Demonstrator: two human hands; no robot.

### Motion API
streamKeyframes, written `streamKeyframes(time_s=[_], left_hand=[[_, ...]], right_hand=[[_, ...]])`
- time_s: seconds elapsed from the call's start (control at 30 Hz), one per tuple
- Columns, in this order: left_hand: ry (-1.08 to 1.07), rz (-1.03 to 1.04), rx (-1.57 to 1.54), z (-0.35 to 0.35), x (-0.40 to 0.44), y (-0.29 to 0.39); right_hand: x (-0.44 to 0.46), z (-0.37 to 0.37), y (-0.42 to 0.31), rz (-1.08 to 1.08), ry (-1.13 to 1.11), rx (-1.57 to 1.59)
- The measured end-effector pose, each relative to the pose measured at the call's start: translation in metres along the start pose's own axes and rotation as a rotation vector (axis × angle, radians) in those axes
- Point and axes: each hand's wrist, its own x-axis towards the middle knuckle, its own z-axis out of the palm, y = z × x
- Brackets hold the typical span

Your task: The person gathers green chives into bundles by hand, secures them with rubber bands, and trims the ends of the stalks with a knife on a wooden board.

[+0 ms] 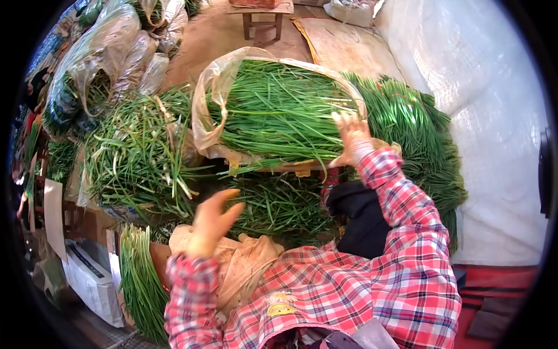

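A large heap of long green chives (279, 110) lies on a clear plastic sheet (204, 125), its edges standing up around the heap. At the heap's right end, my right hand (353, 138) touches the pale stalk ends, fingers spread. My left hand (212, 224) is in the air in front of my body, thumb and fingers apart, holding nothing. Below and behind it are loose dark green leaves (285, 206) at a lower level. An orange-brown cloth (250, 256) lies over my lap beside the left sleeve.
Tied chive bundles (412, 134) are stacked on the right, beside a white plastic wall (494, 116). To the left sits a pile of loose trimmings (139, 151), with filled plastic bags (102, 58) behind. A standing bundle (141, 279) and a white box (93, 285) are at lower left. A stool (261, 17) stands behind.
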Motion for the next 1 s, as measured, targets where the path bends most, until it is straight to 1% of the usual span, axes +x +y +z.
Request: streamKeyframes(time_s=[0.03, 0.07, 0.1, 0.13, 0.2, 0.23, 0.3, 0.33, 0.4, 0.43, 0.47, 0.53, 0.57, 0.6, 0.7, 0.8, 0.83, 0.87, 0.93, 1.0], left_hand=[[-0.131, -0.079, -0.048, 0.03, 0.021, 0.002], [-0.257, -0.155, -0.094, 0.059, 0.043, 0.001], [-0.366, -0.201, -0.185, 0.085, 0.064, -0.004], [-0.475, -0.247, -0.276, 0.108, 0.08, -0.007], [-0.469, -0.56, -0.584, 0.142, 0.091, 0.0], [-0.477, -0.567, -0.646, 0.154, 0.094, -0.002], [-0.489, -0.572, -0.643, 0.162, 0.095, 0.0], [-0.502, -0.561, -0.637, 0.166, 0.095, 0.0], [-0.506, -0.569, -0.634, 0.172, 0.097, -0.003], [-0.49, -0.585, -0.641, 0.173, 0.098, -0.004], [-0.473, -0.601, -0.648, 0.174, 0.098, -0.006], [-0.456, -0.61, -0.686, 0.175, 0.1, -0.009], [-0.445, -0.617, -0.721, 0.174, 0.1, -0.012], [-0.442, -0.617, -0.722, 0.174, 0.1, -0.014], [-0.377, -0.62, -0.709, 0.172, 0.104, -0.017], [-0.384, -0.627, -0.714, 0.175, 0.107, -0.008], [-0.395, -0.605, -0.717, 0.177, 0.105, -0.007], [-0.388, -0.608, -0.714, 0.177, 0.104, -0.005], [-0.45, -0.566, -0.716, 0.178, 0.099, -0.002], [-0.454, -0.578, -0.721, 0.18, 0.094, -0.004]], right_hand=[[-0.001, -0.002, -0.014, -0.037, -0.044, -0.022], [0.003, 0.014, -0.021, -0.104, 0.013, -0.017], [0.005, 0.008, -0.036, -0.109, -0.09, -0.081], [0.01, 0.012, -0.041, -0.159, -0.156, -0.131], [0.031, 0.023, -0.034, -0.152, -0.188, -0.255], [0.044, 0.02, -0.023, -0.085, -0.16, -0.291], [0.069, 0.004, 0.003, 0.051, -0.087, -0.314], [0.087, 0.005, 0.02, 0.068, -0.069, -0.2], [0.108, 0.0, 0.039, 0.023, -0.121, -0.002], [0.117, 0.001, 0.041, 0.001, -0.221, 0.094], [0.12, 0.008, 0.037, -0.007, -0.31, 0.05], [0.11, 0.023, 0.027, -0.129, -0.372, 0.062], [0.101, 0.023, 0.023, -0.14, -0.388, 0.047], [0.096, 0.023, 0.021, -0.124, -0.392, 0.032], [0.076, 0.031, 0.01, -0.12, -0.259, -0.084], [0.091, 0.035, 0.019, -0.116, -0.252, -0.028], [0.1, 0.024, 0.02, -0.098, -0.288, -0.073], [0.108, 0.021, 0.023, -0.082, -0.253, -0.077], [0.123, 0.018, 0.028, -0.063, -0.225, -0.036], [0.133, 0.022, 0.037, -0.054, -0.184, 0.083]])
